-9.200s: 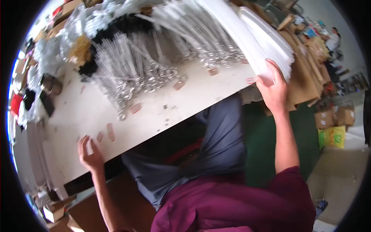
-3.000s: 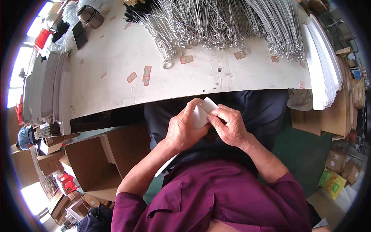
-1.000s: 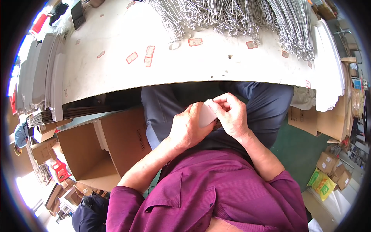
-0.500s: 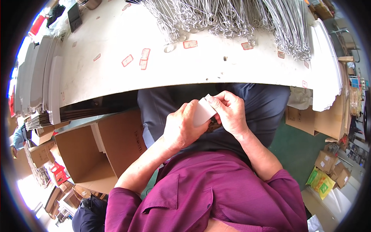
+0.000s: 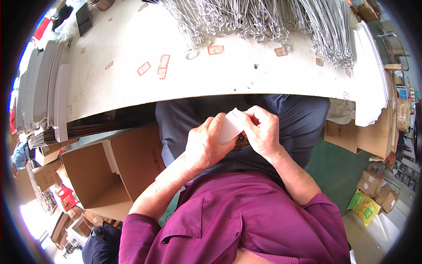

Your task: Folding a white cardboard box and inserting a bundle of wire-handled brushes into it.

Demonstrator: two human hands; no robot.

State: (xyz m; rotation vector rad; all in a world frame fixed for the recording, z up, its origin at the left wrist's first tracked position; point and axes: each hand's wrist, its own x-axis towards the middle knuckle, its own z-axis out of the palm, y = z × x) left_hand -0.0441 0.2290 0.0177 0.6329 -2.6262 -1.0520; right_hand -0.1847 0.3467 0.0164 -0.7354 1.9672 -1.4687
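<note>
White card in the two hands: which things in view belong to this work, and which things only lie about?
In the work:
- small white card
- left hand, holding it
- right hand, holding it

Lying about:
- bundles of metal wire pieces on the white table
- open cardboard box
- stacked white sheets

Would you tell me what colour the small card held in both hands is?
White; the card shows best in the head view.

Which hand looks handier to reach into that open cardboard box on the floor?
Probably the left hand: the open cardboard box sits on the person's left. The right hand would have to cross over, and both hold the white card.
</note>
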